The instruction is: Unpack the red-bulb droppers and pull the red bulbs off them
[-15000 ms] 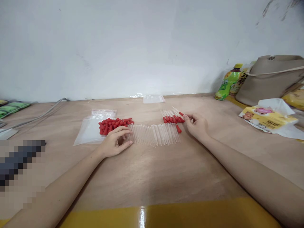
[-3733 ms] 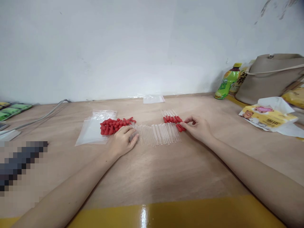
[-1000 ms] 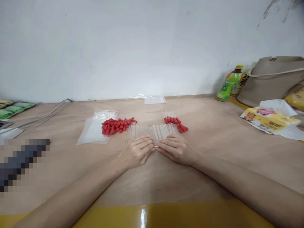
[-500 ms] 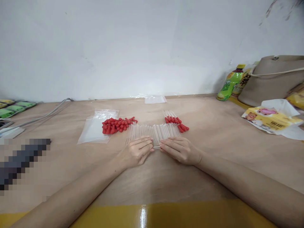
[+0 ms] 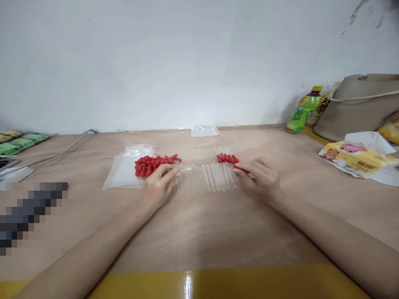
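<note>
Clear thin tubes (image 5: 212, 177) lie side by side in a row at the middle of the table. My left hand (image 5: 162, 180) is at the row's left end, its fingertips pinched on a clear tube. At the right end, my right hand (image 5: 260, 178) has its fingers closed on a red rubber bulb (image 5: 241, 167). Behind the row's right part are several tubes fitted with red bulbs (image 5: 227, 158). A pile of loose red bulbs (image 5: 149, 165) sits left of the row, partly on clear plastic bags (image 5: 120, 170).
A small clear bag (image 5: 205, 131) lies near the wall. On the right are a green bottle (image 5: 303, 111), a beige bag (image 5: 355, 108) and a tissue pack (image 5: 352, 153). A grey cable (image 5: 68, 145) and green packets (image 5: 25, 143) lie at the left.
Both hands have moved apart from the middle front of the row to its two ends. The left has taken hold of a tube, the right of a red bulb.
</note>
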